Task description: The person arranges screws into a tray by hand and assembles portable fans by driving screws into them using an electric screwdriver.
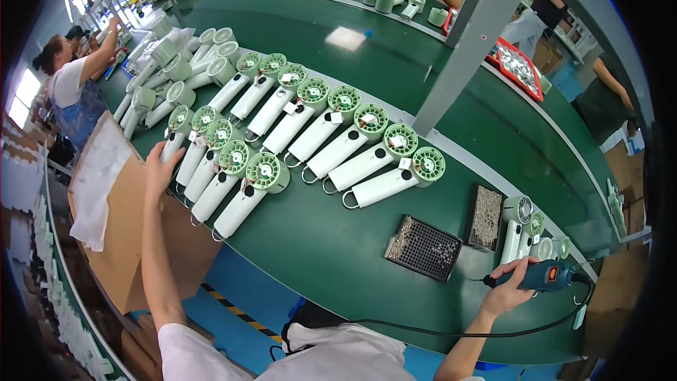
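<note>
My left hand (161,168) is closed round the white handle of a handheld fan (172,144) at the left end of the near row. That fan's round green head points away from me. Beside it lie several more white-handled fans (240,212), their open green heads showing wires. A second row of such fans (384,189) runs behind, angled to the right. On the right, my right hand (509,292) grips a blue electric screwdriver (546,276), its bit pointing left over the green table (338,268). A black cord trails from the screwdriver's right end toward my body.
A black perforated tray (423,248) holds small screws; a black box of screws (485,217) stands behind it. Finished-looking fans (522,209) sit at right, others pile up far left. A cardboard box (151,233) stands left. A grey post (462,49) rises beyond. Co-workers sit around.
</note>
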Action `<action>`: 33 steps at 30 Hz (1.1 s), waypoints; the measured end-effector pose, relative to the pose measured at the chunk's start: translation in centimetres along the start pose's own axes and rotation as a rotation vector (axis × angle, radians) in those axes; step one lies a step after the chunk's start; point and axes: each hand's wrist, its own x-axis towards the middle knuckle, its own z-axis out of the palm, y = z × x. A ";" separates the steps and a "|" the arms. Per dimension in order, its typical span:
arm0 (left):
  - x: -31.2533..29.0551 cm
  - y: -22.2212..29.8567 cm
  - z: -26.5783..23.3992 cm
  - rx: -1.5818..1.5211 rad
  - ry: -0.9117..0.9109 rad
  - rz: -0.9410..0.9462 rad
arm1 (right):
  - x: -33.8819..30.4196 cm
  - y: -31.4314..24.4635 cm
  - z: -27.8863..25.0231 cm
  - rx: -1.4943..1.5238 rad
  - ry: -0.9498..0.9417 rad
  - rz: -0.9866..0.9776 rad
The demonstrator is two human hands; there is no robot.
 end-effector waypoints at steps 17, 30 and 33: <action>-1.8 10.8 -3.3 -0.162 0.285 0.128 | 0.1 0.3 -0.6 0.025 -0.005 -0.007; -11.9 41.3 -3.7 -0.631 -0.468 1.431 | 0.0 0.1 -0.2 -0.002 -0.043 -0.003; -13.6 43.6 -3.5 -0.762 -0.678 1.652 | 0.1 0.6 -0.1 0.001 -0.044 0.012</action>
